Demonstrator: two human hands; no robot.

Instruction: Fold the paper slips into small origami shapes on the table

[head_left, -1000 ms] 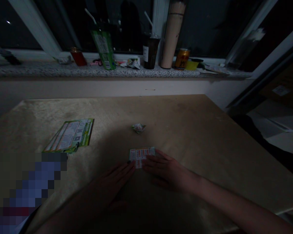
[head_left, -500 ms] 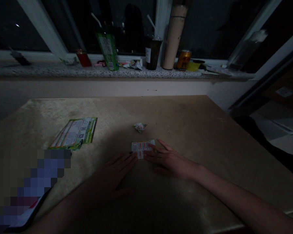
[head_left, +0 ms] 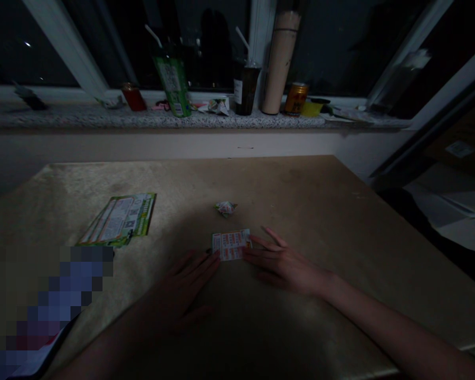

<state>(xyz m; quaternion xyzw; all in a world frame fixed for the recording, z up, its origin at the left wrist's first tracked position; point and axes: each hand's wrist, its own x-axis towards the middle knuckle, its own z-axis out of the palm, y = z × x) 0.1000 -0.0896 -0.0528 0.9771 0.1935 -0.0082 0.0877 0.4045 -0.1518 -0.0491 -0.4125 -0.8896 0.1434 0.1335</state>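
Observation:
A small rectangular sheet of printed paper [head_left: 231, 244], white with orange blocks of print, lies flat on the table in front of me. My left hand [head_left: 190, 279] rests flat with fingers stretched out, their tips on the paper's lower left corner. At the paper's right edge, my right hand [head_left: 281, 261] has its fingers spread, the tips touching it. Just beyond the paper sits a small folded paper piece [head_left: 226, 208] with pointed corners, printed in white, green and red.
A fanned stack of green printed leaflets [head_left: 121, 219] lies on the left of the table [head_left: 301, 195]. A pixelated device with a dark edge [head_left: 59, 311] is at lower left. Along the windowsill [head_left: 206, 120] stand a green carton [head_left: 173, 87], a cup with a straw [head_left: 245, 89], a tall bottle [head_left: 280, 63] and a can [head_left: 296, 98].
My right hand has slid rightwards across the paper to its right edge, uncovering more of the print. The left hand stays at the lower left corner.

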